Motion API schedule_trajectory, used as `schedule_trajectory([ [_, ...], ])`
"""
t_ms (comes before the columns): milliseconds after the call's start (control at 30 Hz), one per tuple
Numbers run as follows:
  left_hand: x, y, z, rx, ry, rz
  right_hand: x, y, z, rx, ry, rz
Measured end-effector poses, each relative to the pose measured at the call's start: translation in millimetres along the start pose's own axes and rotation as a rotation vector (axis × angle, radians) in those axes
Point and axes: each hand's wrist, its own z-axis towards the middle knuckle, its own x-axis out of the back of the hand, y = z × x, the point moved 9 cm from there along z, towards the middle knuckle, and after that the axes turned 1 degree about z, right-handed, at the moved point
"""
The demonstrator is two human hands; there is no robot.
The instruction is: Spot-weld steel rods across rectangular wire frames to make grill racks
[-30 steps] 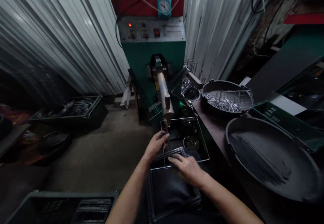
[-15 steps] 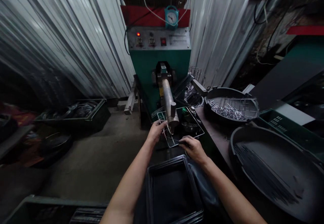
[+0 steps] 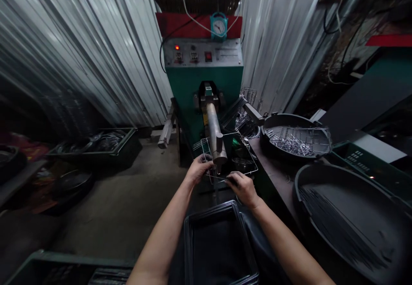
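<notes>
My left hand (image 3: pixel 199 170) pinches the left side of a rectangular wire frame (image 3: pixel 231 134), just beside the tip of a spot welder's thick metal arm (image 3: pixel 213 124). With bent, closed fingers, my right hand (image 3: pixel 243 187) grips the near side of the same frame; whether a separate thin wire is also in these fingers I cannot tell. The frame lies roughly level around the arm's lower end, whose narrow electrode tip (image 3: pixel 219 169) points down close to its near left part. Below my hands rests a stack of dark rectangular wire frames (image 3: pixel 189 244).
The green welder (image 3: pixel 183 77) stands ahead, its panel showing a lit red lamp. To the right, a round pan (image 3: pixel 267 141) holds short wire pieces, and a larger pan (image 3: pixel 363 199) holds long dark rods. Crates (image 3: pixel 131 141) of metal parts sit on the left floor.
The wire frame's near end has tilted and shifted slightly under the welder tip. Both hands keep their grip, with my right hand a little further left. The whole view has dropped slightly.
</notes>
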Motion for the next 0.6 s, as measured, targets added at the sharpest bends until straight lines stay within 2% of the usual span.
schedule_trajectory([
  [100, -1, 2, 6, -0.007, 0.001, -0.021, 4, 2, 2, -0.031, 0.026, -0.044],
  [267, -2, 3, 15, 0.007, 0.016, -0.064, 9, 8, 11, -0.055, 0.066, 0.008],
  [600, 1, -7, 30, 0.025, 0.033, -0.058, 2, 19, 23, -0.073, 0.034, 0.008],
])
